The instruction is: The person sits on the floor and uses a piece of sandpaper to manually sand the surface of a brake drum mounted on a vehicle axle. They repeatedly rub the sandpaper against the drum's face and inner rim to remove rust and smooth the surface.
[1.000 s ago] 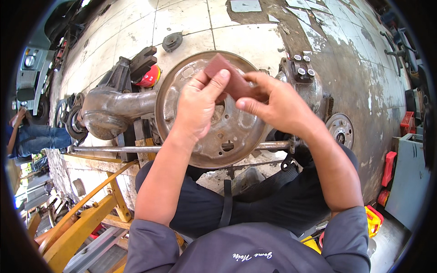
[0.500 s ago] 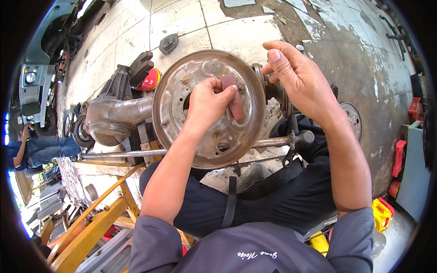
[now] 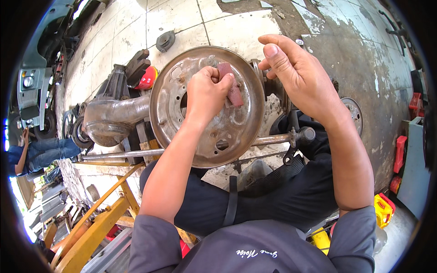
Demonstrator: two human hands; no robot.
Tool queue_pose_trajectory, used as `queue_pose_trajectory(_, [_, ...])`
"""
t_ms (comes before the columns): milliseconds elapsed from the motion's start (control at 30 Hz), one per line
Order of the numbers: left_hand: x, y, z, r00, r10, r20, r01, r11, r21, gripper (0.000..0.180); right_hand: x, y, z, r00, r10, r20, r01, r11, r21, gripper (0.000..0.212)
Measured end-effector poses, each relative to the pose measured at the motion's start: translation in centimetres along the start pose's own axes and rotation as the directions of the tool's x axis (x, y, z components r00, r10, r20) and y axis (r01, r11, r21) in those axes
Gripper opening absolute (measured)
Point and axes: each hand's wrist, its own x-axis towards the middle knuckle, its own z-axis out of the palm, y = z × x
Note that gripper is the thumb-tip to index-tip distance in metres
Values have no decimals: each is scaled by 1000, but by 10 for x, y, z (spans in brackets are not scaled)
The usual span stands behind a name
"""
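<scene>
See a reddish-brown sandpaper strip [image 3: 235, 96], pinched in the left hand [image 3: 205, 94], slanting from upper left to lower right over a brake backing plate [image 3: 243, 123]; cannot tell whether touching it. See the plate round, stained grey-brown, pierced by several holes, rusty-rimmed, face turned to view.

Above the round metal plate [image 3: 214, 129], the left hand [image 3: 205, 95] pinches a reddish pad [image 3: 233, 94] at its face, whether touching being hard to tell, while the right hand [image 3: 298, 75], fingers loosely bent, hangs just beyond the plate's right edge. A bulging metal housing [image 3: 107, 120] and a red can [image 3: 146, 79] sit left of the plate; a yellow frame [image 3: 98, 230] stands nearer the wearer, lower left of it.
</scene>
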Motion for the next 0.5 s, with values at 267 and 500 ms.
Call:
queue_pose_trajectory(267, [-2,-7,-6,999,6,39,-6,1000,15,32,2,7,-3,995,-89,-44,86,994,-71,58])
queue_pose_trajectory(500, [-2,-6,-5,998,26,60,-30,997,68,32,0,-1,-6,999,-38,-8,38,996,-82,55])
